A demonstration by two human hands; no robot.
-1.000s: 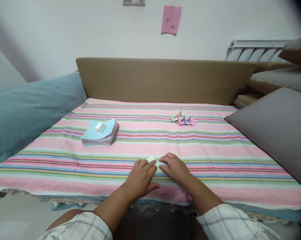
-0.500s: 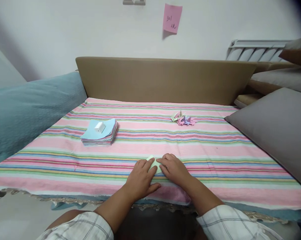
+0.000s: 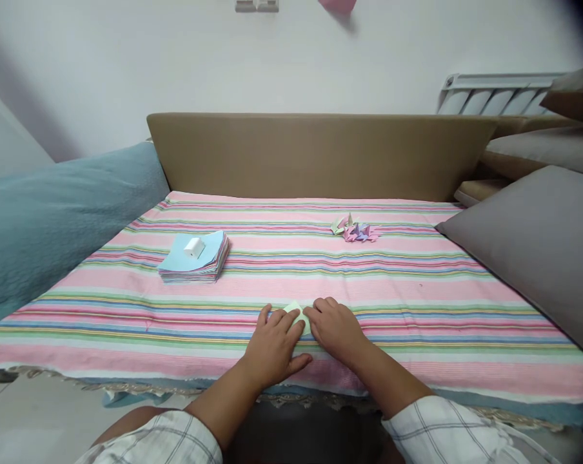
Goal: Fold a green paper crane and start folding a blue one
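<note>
A small piece of pale green paper (image 3: 296, 308), seemingly folded, lies on the striped cloth near its front edge, partly hidden under my fingers. My left hand (image 3: 275, 345) rests on its left side with fingers spread, the fingertips pressing on the paper and the thumb apart on the cloth. My right hand (image 3: 335, 327) has its fingers bent together at the paper's right edge, seemingly gripping it; its thumb is hardly visible. Farther back lies a cluster of folded paper cranes (image 3: 355, 231) in pink, purple and green.
A stack of coloured paper sheets (image 3: 187, 258) stands at left with a small white block (image 3: 194, 247) on top. The striped cloth (image 3: 282, 258) covers the sofa seat. A brown backrest (image 3: 315, 158) stands behind, a blue-covered armrest (image 3: 79, 206) left, grey cushions (image 3: 533, 245) right.
My right fingers have drawn closer together at the paper's right edge. A finger of my left hand has lifted and spread outward. The view has tilted slightly downward.
</note>
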